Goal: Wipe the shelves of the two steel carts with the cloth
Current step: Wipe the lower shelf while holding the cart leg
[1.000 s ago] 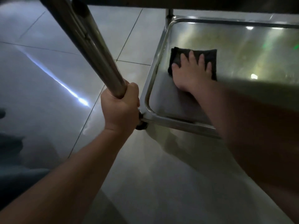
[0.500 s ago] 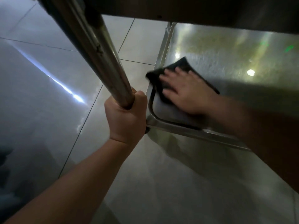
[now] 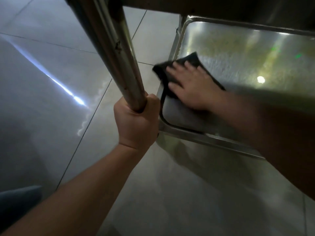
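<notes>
While left hand (image 3: 136,123) grips cart post (image 3: 115,53), right hand (image 3: 190,86) spread flat, pressing cloth (image 3: 194,60) over shelf's left rim (image 3: 172,50).

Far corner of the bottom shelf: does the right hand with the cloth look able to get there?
Probably yes. The right hand presses the cloth flat near the shelf's left rim, and the steel beyond lies bare; only the upper shelf overhangs it.

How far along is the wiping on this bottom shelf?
Nothing looks finished. In hand: the right hand presses the dark cloth at the bottom shelf's left rim while the left hand grips the cart post. Left: the streaky far side; other shelves aren't visible.
</notes>
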